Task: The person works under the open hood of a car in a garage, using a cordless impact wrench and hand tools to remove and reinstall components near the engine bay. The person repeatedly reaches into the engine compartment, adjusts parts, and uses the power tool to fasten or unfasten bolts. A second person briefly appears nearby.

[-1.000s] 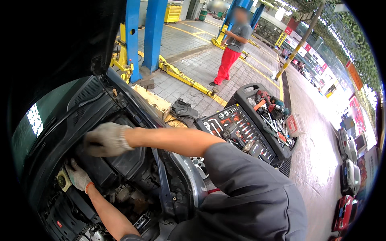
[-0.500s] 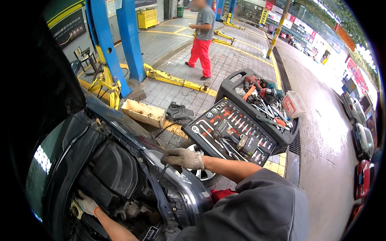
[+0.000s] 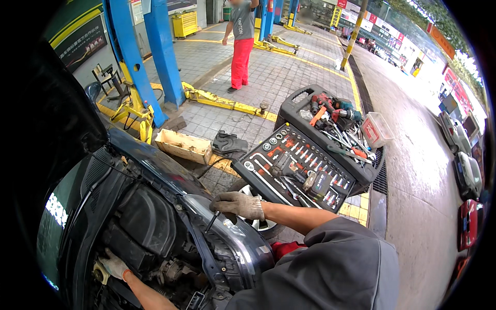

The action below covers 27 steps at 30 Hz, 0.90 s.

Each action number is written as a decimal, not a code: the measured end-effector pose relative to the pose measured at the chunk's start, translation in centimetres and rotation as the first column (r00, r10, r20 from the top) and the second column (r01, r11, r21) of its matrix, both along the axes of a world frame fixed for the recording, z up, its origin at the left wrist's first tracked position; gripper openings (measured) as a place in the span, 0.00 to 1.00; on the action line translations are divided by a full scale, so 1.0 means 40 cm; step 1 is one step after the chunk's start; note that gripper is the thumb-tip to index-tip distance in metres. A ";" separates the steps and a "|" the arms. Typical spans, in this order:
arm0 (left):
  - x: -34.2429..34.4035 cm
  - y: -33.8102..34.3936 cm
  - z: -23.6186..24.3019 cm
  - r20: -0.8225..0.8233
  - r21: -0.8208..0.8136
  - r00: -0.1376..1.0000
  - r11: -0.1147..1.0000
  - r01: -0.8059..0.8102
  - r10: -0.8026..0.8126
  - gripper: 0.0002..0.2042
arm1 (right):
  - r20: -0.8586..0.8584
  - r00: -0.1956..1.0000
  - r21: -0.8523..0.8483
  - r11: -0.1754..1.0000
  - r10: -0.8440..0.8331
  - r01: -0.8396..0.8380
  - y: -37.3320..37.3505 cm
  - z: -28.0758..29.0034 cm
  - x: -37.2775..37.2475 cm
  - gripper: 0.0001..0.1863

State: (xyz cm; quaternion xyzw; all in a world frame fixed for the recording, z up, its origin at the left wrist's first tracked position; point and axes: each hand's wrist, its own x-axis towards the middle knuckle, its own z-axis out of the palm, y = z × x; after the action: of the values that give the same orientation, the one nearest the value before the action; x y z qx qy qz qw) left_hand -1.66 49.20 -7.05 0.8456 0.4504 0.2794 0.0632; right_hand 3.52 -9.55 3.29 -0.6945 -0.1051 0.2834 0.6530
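My right hand point(image 3: 237, 205), in a grey work glove, is closed over the car's front fender and headlight edge. A thin dark rod-shaped tool point(image 3: 211, 222) sticks down from its fingers; its exact kind I cannot make out. My left hand point(image 3: 114, 265), in a pale glove with an orange cuff, reaches deep into the engine bay. Its fingers look stretched out beside a yellowish ring-shaped part point(image 3: 101, 275); whether they touch it I cannot tell. Next to it lies the black engine cover point(image 3: 147, 219). The raised hood point(image 3: 57, 111) darkens the left side.
Right of the car stands an open socket set case point(image 3: 274, 173), with a black tray of drills and wrenches point(image 3: 338, 121) behind it. A clear plastic bin point(image 3: 377, 130) sits at its corner. Beyond are a wooden box point(image 3: 183, 146), blue lift posts point(image 3: 164, 51) and a person point(image 3: 241, 49).
The person in red trousers has moved left and raised an arm. My right hand has shifted slightly, and the rod shows more clearly. My left hand stays nearly in place.
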 end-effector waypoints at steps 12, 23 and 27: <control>0.000 -0.079 0.048 -0.004 -0.027 0.999 0.999 0.034 -0.034 0.34 | -0.055 0.998 -0.016 0.999 0.028 -0.029 -0.001 0.026 -0.012 0.21; 0.029 -0.063 0.059 -0.014 0.061 0.999 0.997 -0.044 0.044 0.31 | -0.064 0.990 -0.053 0.991 -0.128 0.125 -0.154 -0.051 -0.046 0.20; 0.080 -0.187 0.119 0.072 0.149 0.997 0.989 0.001 -0.012 0.29 | -0.003 0.970 -0.067 0.967 -0.245 0.244 -0.272 -0.063 -0.106 0.23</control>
State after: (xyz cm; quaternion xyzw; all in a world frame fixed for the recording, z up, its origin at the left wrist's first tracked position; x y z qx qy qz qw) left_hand 1.53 41.71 -2.30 0.8387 0.4231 0.3424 0.0171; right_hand -0.73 -20.43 0.76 -0.7219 -0.0057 0.2080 0.6600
